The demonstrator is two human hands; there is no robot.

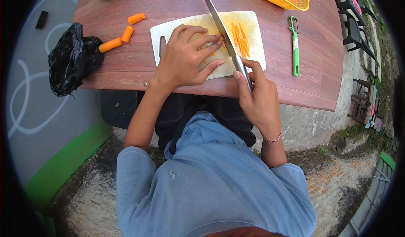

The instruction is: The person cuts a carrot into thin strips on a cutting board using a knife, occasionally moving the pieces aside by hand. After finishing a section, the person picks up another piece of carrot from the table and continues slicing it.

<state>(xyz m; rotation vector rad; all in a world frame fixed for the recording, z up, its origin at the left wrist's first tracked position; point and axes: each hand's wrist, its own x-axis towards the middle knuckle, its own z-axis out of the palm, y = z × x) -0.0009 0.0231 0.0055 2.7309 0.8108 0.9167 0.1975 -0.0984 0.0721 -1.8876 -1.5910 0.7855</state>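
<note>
My right hand is wrapped round the metal handle of a kitchen knife. Its blade points away from me over the white cutting board. Left of the blade, my left hand rests over the board, fingers bent down onto carrot that shows only in small bits beneath them. Thin carrot strips lie on the board to the right of the knife. How the blade's edge meets the carrot is hidden by my fingers.
Three carrot chunks lie left of the board beside a black plastic bag. A green-handled peeler is on the right. At the far right, a yellow basket holds shredded carrot. The wooden table's near edge is close to me.
</note>
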